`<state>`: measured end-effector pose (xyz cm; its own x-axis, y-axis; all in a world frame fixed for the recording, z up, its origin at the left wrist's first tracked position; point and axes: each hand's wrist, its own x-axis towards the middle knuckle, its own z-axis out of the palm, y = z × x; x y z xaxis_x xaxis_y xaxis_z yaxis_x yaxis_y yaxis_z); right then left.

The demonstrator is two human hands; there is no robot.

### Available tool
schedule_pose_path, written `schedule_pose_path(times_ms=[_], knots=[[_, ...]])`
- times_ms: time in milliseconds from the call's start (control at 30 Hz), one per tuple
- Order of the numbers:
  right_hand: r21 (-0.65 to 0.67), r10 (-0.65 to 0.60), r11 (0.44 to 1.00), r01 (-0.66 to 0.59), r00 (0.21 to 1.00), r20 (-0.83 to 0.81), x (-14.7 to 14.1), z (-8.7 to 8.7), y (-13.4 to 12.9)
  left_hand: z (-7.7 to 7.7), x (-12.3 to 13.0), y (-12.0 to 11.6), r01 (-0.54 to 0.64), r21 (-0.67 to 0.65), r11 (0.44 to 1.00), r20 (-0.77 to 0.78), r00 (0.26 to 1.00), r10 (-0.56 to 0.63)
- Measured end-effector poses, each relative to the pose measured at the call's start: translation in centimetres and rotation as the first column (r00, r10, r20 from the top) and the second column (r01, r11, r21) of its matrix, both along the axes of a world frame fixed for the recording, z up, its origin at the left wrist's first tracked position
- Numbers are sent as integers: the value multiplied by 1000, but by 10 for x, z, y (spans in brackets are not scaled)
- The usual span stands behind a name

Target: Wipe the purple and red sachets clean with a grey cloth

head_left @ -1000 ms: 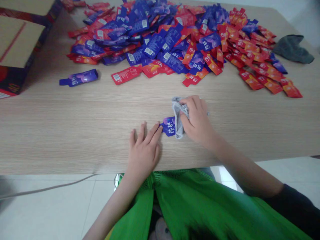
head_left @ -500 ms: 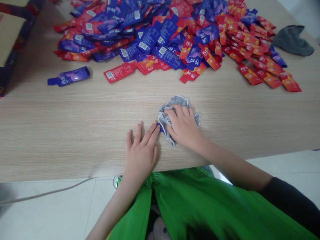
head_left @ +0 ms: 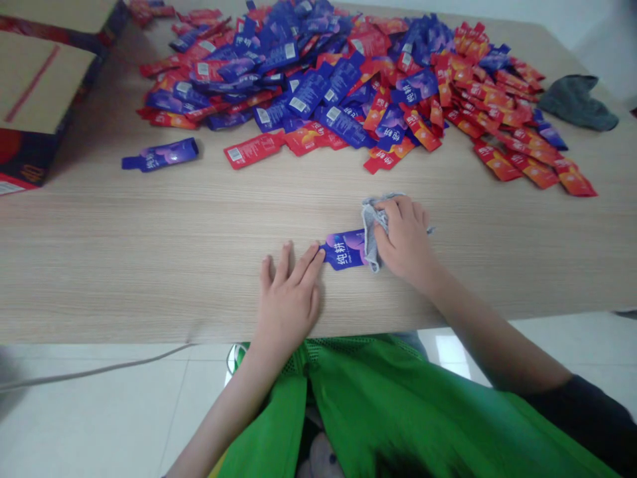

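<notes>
A blue sachet (head_left: 346, 249) with purple circles and white characters lies flat on the wooden table (head_left: 149, 265). Two fingertips of my left hand (head_left: 290, 289) press its narrow left tip, the fingers spread over the tabletop. My right hand (head_left: 405, 242) has its fingers curled on a crumpled grey cloth (head_left: 372, 229), which covers the sachet's right end. What lies beneath the cloth is hidden.
Behind my hands spreads a big pile of red and blue sachets (head_left: 308, 93). One blue sachet (head_left: 162, 156) lies apart at the left, near a cardboard box (head_left: 40, 73). A dark grey cloth (head_left: 577, 101) rests at the back right.
My right hand and the cloth have moved right along the sachet, so most of its printed face now shows. My left hand still presses the tip. The view has shifted slightly.
</notes>
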<state>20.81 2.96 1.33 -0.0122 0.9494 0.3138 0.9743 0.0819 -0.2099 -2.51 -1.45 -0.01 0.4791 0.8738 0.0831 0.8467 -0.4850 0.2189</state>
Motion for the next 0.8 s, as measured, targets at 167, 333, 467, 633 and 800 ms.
schedule_pose_path(times_ms=[167,333,467,633,800], knots=[[-43,195,980,-196,980,-31,-49,13,2,1,0,1,-10,-3,1000,-12,1000,10],[-198,289,944,-262,950,120,-65,1,0,2,1,1,-20,-30,999,-17,1000,20],[-178,257,957,-230,955,147,-50,-3,-4,2,1,0,-21,-38,999,-2,1000,21],[-150,140,981,-119,981,135,-28,-7,-16,2,0,-1,-11,-30,999,11,1000,12],[-122,29,992,-14,993,117,0,-16,-26,1,0,-1,-7,-8,1000,27,1000,7]])
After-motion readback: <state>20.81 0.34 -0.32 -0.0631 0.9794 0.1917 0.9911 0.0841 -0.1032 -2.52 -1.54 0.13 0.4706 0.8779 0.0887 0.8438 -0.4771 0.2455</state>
